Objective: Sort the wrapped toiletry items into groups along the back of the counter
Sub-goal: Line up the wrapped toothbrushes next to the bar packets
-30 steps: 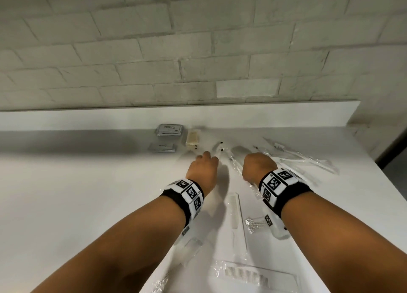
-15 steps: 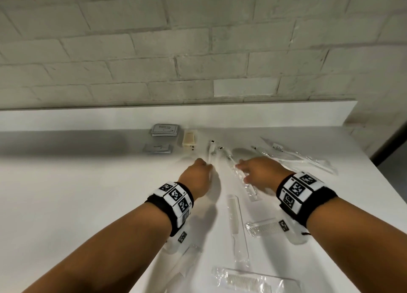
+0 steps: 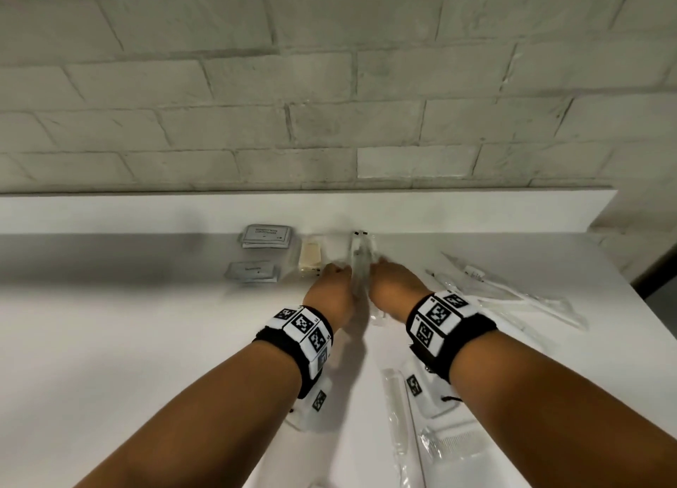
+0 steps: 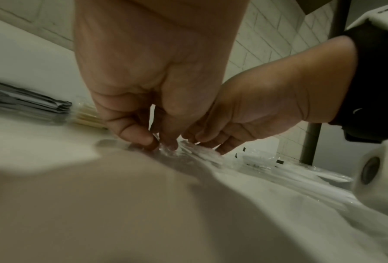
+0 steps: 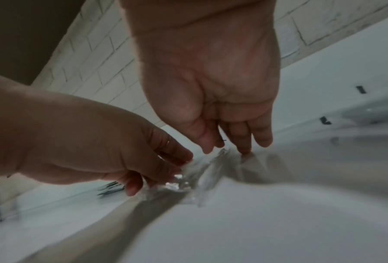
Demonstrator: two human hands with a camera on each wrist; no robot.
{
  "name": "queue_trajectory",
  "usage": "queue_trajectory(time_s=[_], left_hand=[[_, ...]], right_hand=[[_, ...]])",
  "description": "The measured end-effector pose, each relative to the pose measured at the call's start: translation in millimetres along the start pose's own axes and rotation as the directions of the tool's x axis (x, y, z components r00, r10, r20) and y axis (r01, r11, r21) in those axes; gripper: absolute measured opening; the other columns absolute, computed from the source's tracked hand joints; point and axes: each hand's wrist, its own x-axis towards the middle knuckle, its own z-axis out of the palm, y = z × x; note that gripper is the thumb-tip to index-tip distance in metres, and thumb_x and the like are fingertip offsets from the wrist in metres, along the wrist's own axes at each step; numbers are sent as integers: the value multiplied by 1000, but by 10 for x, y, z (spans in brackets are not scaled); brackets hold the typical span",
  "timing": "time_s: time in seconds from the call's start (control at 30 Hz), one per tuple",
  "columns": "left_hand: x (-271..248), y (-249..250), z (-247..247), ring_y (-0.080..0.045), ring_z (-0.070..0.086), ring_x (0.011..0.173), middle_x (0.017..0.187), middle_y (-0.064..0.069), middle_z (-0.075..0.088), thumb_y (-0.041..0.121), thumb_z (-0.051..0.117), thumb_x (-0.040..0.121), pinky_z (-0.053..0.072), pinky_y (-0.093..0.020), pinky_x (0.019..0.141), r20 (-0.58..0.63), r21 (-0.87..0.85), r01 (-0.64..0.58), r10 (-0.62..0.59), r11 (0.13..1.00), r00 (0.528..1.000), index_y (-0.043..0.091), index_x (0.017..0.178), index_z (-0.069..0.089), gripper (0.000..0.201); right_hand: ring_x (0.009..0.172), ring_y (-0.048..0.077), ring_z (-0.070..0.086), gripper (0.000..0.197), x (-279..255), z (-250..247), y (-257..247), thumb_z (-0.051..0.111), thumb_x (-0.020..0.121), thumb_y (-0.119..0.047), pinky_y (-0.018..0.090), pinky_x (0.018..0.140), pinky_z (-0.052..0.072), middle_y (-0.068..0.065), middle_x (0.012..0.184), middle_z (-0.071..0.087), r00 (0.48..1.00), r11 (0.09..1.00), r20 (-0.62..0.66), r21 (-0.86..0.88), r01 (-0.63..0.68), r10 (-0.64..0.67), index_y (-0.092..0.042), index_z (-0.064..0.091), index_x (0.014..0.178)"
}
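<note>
Clear-wrapped toothbrushes (image 3: 361, 264) lie end-on against the back ledge, between my two hands. My left hand (image 3: 331, 286) is on their left side, and in the left wrist view its thumb and a fingertip (image 4: 168, 145) pinch the crinkled wrap (image 4: 188, 151). On the bundle's right side is my right hand (image 3: 394, 286), and its straight fingers (image 5: 244, 149) touch the wrap (image 5: 202, 174) from above. Left of the bundle lie a cream packet (image 3: 310, 260) and grey sachets (image 3: 266, 235). The toothbrush heads are blurred.
A second grey sachet pile (image 3: 252, 270) lies nearer me. More wrapped toothbrushes (image 3: 494, 289) are scattered at the right. Wrapped combs (image 3: 454, 447) and a long clear packet (image 3: 395, 414) lie below my right wrist. The white ledge (image 3: 476, 212) and a brick wall close the back.
Both hands have moved toward the back ledge and closer together. The wrapped toothbrushes that lay apart and slanted now sit gathered upright between them.
</note>
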Motion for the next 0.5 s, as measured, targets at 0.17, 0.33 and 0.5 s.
queue_trajectory(time_s=[0.17,0.33,0.5], left_hand=[[161,-14,10,-33,57,102,123,-16,44,13,51,86,46,-32,86,28,13,55,-56,998,998,8,122,47,36],[240,-9,34,-31,56,101,120,-17,45,15,51,89,46,-32,83,19,31,69,-70,997,997,9,123,45,35],[259,26,43,-32,54,106,120,-17,47,18,51,89,44,-33,85,25,-6,77,-77,997,997,10,127,45,39]], right_hand=[[106,31,61,41,237,19,-31,53,79,-16,33,78,50,13,119,60,977,934,-39,304,-188,209,-8,54,119],[106,31,62,38,330,-36,23,60,80,-8,31,73,47,14,115,64,974,901,10,376,-215,228,-4,55,117],[115,31,56,39,369,-51,45,55,83,-6,34,88,47,16,124,58,970,889,-31,409,-206,239,-5,50,122]])
